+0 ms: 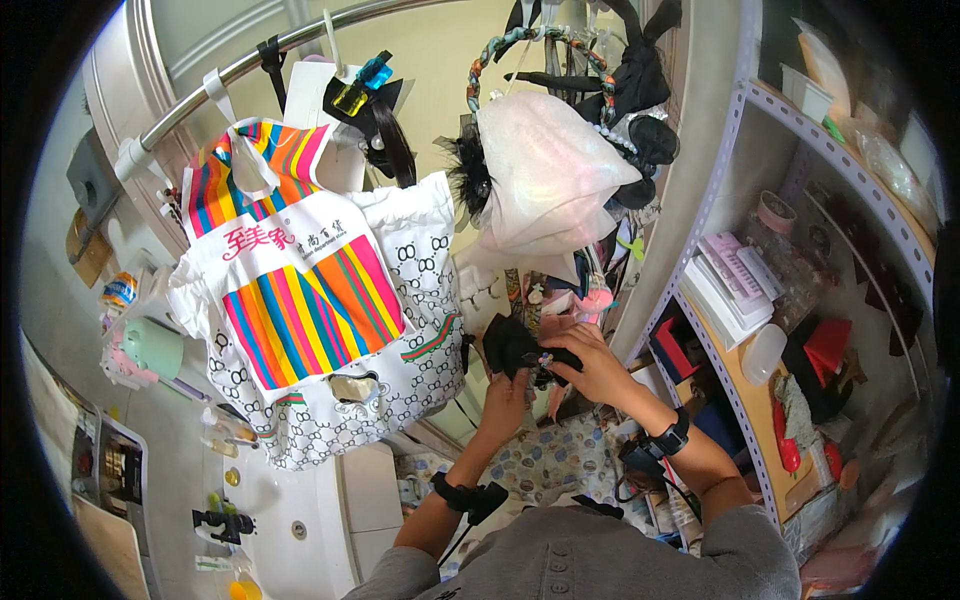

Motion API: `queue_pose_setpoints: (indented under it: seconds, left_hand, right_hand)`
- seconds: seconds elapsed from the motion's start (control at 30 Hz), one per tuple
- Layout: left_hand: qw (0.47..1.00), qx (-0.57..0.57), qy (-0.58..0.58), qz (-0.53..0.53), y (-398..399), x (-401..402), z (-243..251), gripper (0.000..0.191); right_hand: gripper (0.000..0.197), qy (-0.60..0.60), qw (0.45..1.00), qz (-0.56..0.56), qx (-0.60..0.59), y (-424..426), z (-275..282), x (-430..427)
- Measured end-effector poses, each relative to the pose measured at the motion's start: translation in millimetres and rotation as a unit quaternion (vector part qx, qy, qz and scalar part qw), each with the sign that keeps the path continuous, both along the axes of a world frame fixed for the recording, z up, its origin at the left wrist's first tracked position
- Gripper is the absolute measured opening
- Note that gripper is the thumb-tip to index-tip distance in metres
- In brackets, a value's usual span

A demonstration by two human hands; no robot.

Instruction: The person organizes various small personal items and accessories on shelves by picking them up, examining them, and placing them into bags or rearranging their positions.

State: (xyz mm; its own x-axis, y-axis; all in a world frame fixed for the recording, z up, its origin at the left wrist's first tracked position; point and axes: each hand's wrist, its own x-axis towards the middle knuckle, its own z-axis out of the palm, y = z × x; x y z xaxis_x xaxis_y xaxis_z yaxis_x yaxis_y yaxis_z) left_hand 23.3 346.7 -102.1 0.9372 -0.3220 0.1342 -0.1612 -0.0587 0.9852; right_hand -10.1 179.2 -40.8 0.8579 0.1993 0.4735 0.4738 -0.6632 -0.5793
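Note:
A black fabric bow (510, 346) is between my two hands, at the height of the hanging accessories. At its middle sits a small flower-shaped ornament (546, 360). My left hand (505, 405) pinches the bow's lower left part from below. Curled over its right loop is my right hand (591, 358), the fingers close to the ornament. Both wrists wear black straps. Right above hangs a large pale, shimmering fabric bow (551, 172), and a pink hair accessory (595, 300) dangles just over my right hand. What lies behind the bow is partly hidden.
A metal rail (247, 64) carries a striped bag (315, 300), a white patterned drawstring bag (431, 300) and a fabric-wrapped headband (475, 75). Loaded metal shelves (716, 176) stand close on the right. A white sink (300, 487) is at lower left, patterned flooring (555, 454) below.

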Motion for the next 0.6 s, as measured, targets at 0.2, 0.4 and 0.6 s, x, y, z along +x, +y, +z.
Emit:
queue_pose_setpoints:
  seconds: [0.2,0.4,0.6]
  left_hand:
    - [0.977,0.118,-0.129,-0.120,-2,6,-15,0.031]
    - [0.995,-0.051,-0.086,0.006,1,-6,8,0.016]
    - [0.905,0.232,-0.355,-0.016,0,-5,11,0.018]
  right_hand:
    - [0.031,-0.046,0.999,0.011,0.004,5,7,-3]
    - [0.027,0.043,0.971,-0.047,0.229,12,-8,-16]
    - [0.028,0.052,0.954,-0.133,0.262,35,-23,-11]
